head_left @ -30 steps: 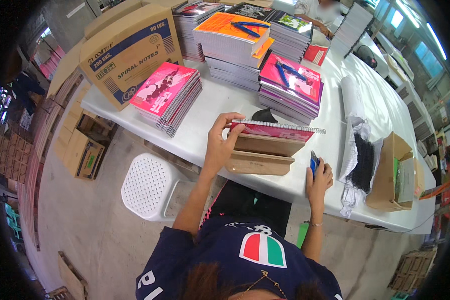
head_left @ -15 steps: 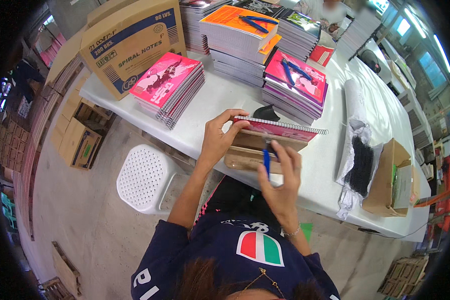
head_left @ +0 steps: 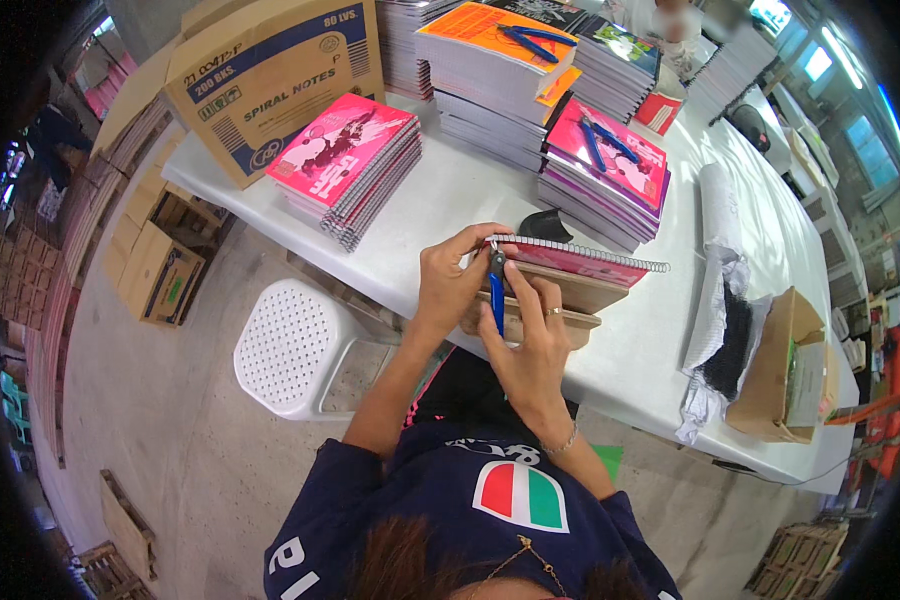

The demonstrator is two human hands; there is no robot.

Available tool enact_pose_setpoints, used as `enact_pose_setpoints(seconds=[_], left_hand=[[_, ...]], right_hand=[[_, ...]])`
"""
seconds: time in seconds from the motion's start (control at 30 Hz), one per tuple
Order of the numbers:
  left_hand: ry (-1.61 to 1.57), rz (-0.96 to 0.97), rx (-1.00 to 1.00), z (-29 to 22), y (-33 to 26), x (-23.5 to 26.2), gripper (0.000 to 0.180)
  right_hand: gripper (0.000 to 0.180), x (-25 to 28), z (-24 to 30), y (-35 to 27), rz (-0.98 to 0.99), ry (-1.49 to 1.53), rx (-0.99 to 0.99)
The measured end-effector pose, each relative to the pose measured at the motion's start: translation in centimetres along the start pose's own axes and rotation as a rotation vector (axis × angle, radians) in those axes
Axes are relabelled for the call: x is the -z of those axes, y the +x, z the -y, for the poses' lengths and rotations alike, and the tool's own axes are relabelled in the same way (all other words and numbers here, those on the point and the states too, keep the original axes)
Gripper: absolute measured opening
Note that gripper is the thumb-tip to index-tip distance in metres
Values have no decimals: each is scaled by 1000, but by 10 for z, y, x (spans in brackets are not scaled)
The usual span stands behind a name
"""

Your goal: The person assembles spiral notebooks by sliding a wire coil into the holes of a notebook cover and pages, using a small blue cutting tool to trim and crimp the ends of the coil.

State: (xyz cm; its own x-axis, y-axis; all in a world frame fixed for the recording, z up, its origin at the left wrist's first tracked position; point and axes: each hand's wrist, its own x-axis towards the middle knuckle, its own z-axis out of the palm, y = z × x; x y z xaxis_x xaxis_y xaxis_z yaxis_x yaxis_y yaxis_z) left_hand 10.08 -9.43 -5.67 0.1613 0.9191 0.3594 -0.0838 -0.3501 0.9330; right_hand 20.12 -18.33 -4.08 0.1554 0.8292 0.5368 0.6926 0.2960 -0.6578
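Pliers (head_left: 497, 292) with blue handles sat clasped in the right hand (head_left: 532, 345), their tips at the left end of the wire coil (head_left: 581, 249); whether they had closed on the wire, I could not tell. The left hand (head_left: 452, 275) pinched that same end of the pink notebook (head_left: 595, 266), which stood coil-up at a wooden holder (head_left: 598, 294) on the white table (head_left: 440, 205). 2 mishaps looked possible: a nipped left fingertip, since it lay just beside the tips, or a bent coil, if the notebook rocked under a loose pinch.
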Motion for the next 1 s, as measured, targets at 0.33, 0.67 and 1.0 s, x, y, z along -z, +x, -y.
enact_pose_setpoints(seconds=[0.33,0.67,1.0], left_hand=[[236,100,-112,-4,5,10,21],[401,-294,-149,-67,45,57,18],[156,-642,-19,11,114,248,26]], right_hand=[[45,31,-22,-19,146,476,-364],[43,138,-199,-86,-69,-702,-359],[43,133,-206,-91,-65,-797,-346]])
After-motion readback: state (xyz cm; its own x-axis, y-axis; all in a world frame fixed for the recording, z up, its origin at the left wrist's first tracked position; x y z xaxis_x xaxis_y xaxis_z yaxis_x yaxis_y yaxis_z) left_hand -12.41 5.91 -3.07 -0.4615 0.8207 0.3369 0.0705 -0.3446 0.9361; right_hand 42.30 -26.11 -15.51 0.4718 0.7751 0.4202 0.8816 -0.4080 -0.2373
